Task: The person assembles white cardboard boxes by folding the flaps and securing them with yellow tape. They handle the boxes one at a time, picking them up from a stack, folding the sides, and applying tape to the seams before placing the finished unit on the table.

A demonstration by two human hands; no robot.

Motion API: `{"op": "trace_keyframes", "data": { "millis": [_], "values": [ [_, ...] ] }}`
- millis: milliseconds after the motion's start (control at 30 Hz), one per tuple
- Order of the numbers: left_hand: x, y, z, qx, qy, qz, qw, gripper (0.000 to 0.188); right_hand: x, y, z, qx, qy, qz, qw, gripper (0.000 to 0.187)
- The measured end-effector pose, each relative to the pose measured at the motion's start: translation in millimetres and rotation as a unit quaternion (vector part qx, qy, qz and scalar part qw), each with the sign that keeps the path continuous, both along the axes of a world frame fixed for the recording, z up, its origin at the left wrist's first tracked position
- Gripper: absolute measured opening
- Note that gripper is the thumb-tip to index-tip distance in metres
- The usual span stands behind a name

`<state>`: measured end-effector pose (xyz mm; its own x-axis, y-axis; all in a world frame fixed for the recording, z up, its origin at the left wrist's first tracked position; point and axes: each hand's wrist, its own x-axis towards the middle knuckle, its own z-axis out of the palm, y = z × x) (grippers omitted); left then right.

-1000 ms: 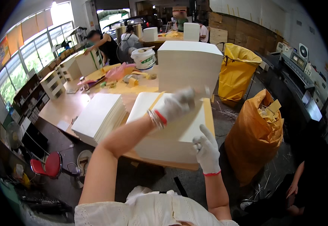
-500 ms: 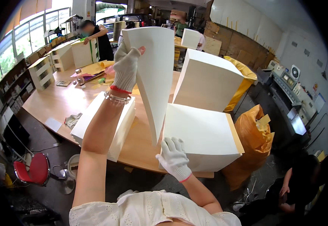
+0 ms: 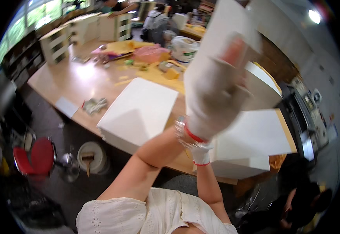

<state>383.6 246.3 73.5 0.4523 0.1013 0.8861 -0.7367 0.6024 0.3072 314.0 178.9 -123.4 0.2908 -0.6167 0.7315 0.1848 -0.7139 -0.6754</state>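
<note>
In front of me my gloved left hand (image 3: 216,97) is raised and smeared by motion. It grips a thick, bending sheaf of white paper (image 3: 226,23) that stands up past its fingers, the bare thumb tip on the near face. Just below, only the white cuff of my gloved right hand (image 3: 201,156) shows, beside the near edge of the right paper stack (image 3: 252,134); its fingers are hidden behind my left hand and wrist. A second white paper stack (image 3: 139,109) lies on the table to the left of both hands.
Behind the right stack stands another tall block of paper (image 3: 261,95). A white glove (image 3: 94,105) lies on the wooden table (image 3: 70,91), with yellow scraps and a pink bag (image 3: 150,54) farther back. A bucket with a brush (image 3: 87,158) and red chair (image 3: 41,156) stand left. People are nearby.
My left hand has swung to the right with the paper sheaf, over the right stack. It now covers my right hand's fingers. The view has shifted, and the left stack shows more fully.
</note>
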Motion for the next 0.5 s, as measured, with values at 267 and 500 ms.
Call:
{"op": "trace_keyframes", "data": {
  "millis": [267, 500],
  "values": [
    [6, -33, -13, 0.077, -0.049, 0.124, 0.988, 0.034, 32, -12, -93, 0.253, -0.054, 0.262, 0.93, 0.056],
    [132, 9, -102, 0.404, 0.013, -0.243, 0.882, 0.051, 110, 29, -62, 0.399, -0.032, 0.353, 0.846, 0.042]
  ]
}}
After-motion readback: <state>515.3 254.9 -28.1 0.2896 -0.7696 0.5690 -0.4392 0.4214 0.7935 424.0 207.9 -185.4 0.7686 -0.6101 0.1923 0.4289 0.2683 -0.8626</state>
